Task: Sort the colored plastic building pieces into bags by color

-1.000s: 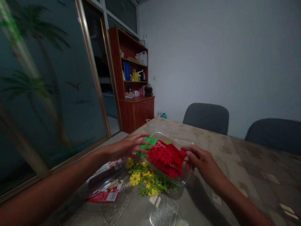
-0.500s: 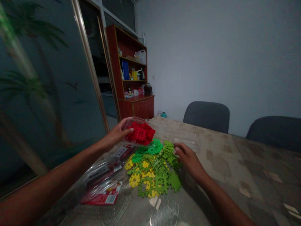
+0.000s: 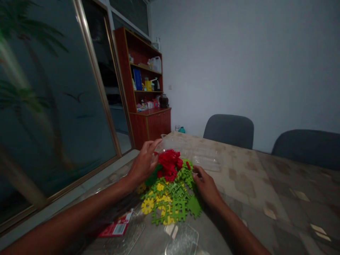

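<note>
At the table's (image 3: 265, 184) near-left part, head view: a heap of red pieces (image 3: 170, 164) is shown lying on top of a wider pile of green and yellow pieces (image 3: 172, 203). The left hand (image 3: 143, 164) is placed at 9 o'clock of the red heap, its fingers stretched along the near rim of a clear container (image 3: 174, 144) that stands tilted at 12 o'clock of the heap. Whether the rim is actually gripped cannot be told. The right hand (image 3: 205, 184) is rested at 3 o'clock of the pile, fingers bent narrow onto the green pieces, with nothing seen lifted. More clear trays (image 3: 207, 162) are seen at 1 o'clock, a red packet (image 3: 117, 228) at 8 o'clock and a clear lid (image 3: 182, 241) at 6 o'clock.

Handling note, as a judgement: the thin container is probably best steadied with a thumb set opposite the fingers. The toothed pieces are likely to snag, so they are better eased apart with flat fingers than dragged, and kept clear of the table edge at 9 o'clock
</note>
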`<state>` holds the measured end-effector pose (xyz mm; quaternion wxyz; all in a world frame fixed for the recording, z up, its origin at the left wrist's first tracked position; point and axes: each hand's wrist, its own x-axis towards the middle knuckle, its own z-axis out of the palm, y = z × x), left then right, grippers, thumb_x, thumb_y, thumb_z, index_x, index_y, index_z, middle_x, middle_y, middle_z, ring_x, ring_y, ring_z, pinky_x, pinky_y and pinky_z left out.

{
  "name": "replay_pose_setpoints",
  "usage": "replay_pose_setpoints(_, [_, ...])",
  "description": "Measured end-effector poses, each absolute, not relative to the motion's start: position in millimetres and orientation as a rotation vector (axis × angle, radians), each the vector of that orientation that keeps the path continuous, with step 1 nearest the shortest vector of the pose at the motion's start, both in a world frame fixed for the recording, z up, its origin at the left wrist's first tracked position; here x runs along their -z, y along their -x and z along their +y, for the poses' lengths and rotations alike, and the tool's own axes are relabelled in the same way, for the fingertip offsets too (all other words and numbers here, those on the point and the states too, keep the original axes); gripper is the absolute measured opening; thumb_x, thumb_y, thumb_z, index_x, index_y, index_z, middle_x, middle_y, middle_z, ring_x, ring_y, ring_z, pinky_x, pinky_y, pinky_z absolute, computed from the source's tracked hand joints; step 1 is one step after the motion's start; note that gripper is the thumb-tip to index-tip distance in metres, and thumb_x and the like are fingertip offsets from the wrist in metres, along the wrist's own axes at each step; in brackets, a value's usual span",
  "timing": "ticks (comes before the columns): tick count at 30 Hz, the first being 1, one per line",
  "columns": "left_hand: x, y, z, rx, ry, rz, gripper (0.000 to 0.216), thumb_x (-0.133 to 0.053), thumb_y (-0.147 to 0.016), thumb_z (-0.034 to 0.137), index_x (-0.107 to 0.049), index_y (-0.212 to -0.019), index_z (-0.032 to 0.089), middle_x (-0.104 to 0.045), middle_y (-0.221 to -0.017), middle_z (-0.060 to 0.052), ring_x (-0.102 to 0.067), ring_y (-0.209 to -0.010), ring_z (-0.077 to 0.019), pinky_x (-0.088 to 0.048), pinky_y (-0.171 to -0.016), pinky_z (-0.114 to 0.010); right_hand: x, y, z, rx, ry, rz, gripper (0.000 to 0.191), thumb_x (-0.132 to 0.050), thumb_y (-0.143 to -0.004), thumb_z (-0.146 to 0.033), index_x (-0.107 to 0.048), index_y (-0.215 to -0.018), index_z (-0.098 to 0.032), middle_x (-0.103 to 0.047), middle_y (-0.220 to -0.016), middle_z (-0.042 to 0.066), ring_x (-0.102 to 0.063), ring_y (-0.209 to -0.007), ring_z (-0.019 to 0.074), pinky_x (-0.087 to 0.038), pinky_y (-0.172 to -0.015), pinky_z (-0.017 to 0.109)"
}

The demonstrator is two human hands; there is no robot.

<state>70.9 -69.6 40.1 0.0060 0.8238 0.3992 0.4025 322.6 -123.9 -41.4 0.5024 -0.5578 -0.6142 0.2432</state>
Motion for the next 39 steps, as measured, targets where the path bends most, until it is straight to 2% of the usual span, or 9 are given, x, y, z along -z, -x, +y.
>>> replay_pose_setpoints(9, [-31.7,-70.5,-73.1,-1.425,-2.812,1.097,0.053,-0.048,-0.094,0.018,-0.041,-0.144,0.033,-0.043,-0.136,-0.01,-0.052,-0.12,-0.0285,-0.046,-0.102,-0.045,38.6,-323.3,-125.5,-0.513,1.35,-1.5,0.036,-0.05,-0.08,-0.028,-0.073,-0.107,-0.021,-0.076,-0.111,0.011,-0.071,-0.096,0.0274,-0.055,-0.089,0.044])
replay_pose_setpoints(13, [-44.1,-81.0,-78.1,-1.588,-2.656,1.063,0.051,-0.05,-0.094,0.02,-0.042,-0.144,0.029,-0.045,-0.136,-0.011,-0.05,-0.124,-0.0289,-0.045,-0.103,-0.045,30.2,-322.7,-125.7,-0.425,1.345,-1.494,0.045,-0.046,-0.085,-0.028,-0.066,-0.124,-0.016,-0.073,-0.114,0.014,-0.07,-0.087,0.0248,-0.056,-0.085,0.043])
replay_pose_setpoints(18, [-59.0,-105.9,-84.4,-1.526,-2.196,1.043,0.06,-0.054,-0.087,0.02,-0.041,-0.145,0.026,-0.052,-0.132,-0.01,-0.053,-0.121,-0.0263,-0.045,-0.103,-0.043,9.7,-329.8,-126.7,-0.228,1.298,-1.534,0.065,-0.05,-0.087,-0.024,-0.04,-0.151,-0.023,-0.048,-0.149,0.015,-0.063,-0.106,0.0269,-0.052,-0.094,0.048])
replay_pose_setpoints(21, [-59.6,-119.0,-77.6,-1.321,-1.879,0.986,0.066,-0.061,-0.082,0.027,-0.041,-0.144,0.025,-0.055,-0.126,-0.01,-0.06,-0.108,-0.0255,-0.055,-0.086,-0.039,-0.5,-342.2,-125.6,-0.103,1.259,-1.639,0.051,-0.055,-0.085,-0.023,-0.058,-0.136,-0.026,-0.039,-0.156,0.013,-0.06,-0.116,0.03,-0.047,-0.101,0.052])
replay_pose_setpoints(24, [-57.1,-129.3,-68.6,-1.175,-1.699,0.985,0.071,-0.064,-0.077,0.032,-0.042,-0.144,0.021,-0.059,-0.114,-0.01,-0.064,-0.088,-0.023,-0.056,-0.067,-0.033,-7.0,-357.8,-124.3,-0.138,1.252,-1.674,0.031,-0.058,-0.085,-0.028,-0.069,-0.114,-0.025,-0.053,-0.145,0.013,-0.067,-0.101,0.026,-0.054,-0.092,0.045])
replay_pose_setpoints(26, [-55.7,-135.2,-68.7,-1.16,-1.68,0.993,0.07,-0.062,-0.077,0.032,-0.043,-0.143,0.021,-0.06,-0.11,-0.008,-0.064,-0.082,-0.0217,-0.055,-0.064,-0.032,-10.8,-366.9,-123.7,-0.162,1.266,-1.623,0.033,-0.057,-0.086,-0.034,-0.064,-0.117,-0.024,-0.06,-0.136,0.014,-0.07,-0.091,0.0231,-0.058,-0.078,0.038])
replay_pose_setpoints(30, [-55.3,-146.4,-91.3,-1.124,-1.844,0.918,0.063,-0.061,-0.078,0.029,-0.049,-0.14,0.025,-0.062,-0.112,-0.007,-0.063,-0.096,-0.0251,-0.054,-0.084,-0.039,-18.4,-377.8,-121.4,-0.132,1.367,-1.383,0.048,-0.059,-0.086,-0.045,-0.05,-0.124,-0.018,-0.067,-0.123,0.019,-0.071,-0.085,0.0242,-0.057,-0.072,0.039])
replay_pose_setpoints(33, [-56.0,-153.3,-113.1,-1.128,-2.085,0.879,0.063,-0.061,-0.079,0.025,-0.048,-0.141,0.025,-0.061,-0.125,-0.009,-0.059,-0.11,-0.0283,-0.045,-0.101,-0.046,-20.3,-380.7,-118.7,-0.158,1.415,-1.338,0.041,-0.067,-0.078,-0.042,-0.057,-0.112,-0.02,-0.075,-0.102,0.012,-0.072,-0.077,0.0243,-0.057,-0.074,0.039])
replay_pose_setpoints(39, [-50.1,-159.4,-123.4,-1.091,-2.222,0.876,0.068,-0.062,-0.077,0.02,-0.045,-0.143,0.027,-0.054,-0.138,-0.01,-0.053,-0.123,-0.0312,-0.045,-0.101,-0.044,-11.2,-385.6,-121.0,-0.275,1.433,-1.408,0.022,-0.051,-0.082,-0.03,-0.068,-0.092,-0.019,-0.072,-0.067,0.003,-0.07,-0.053,0.0205,-0.051,-0.051,0.028])
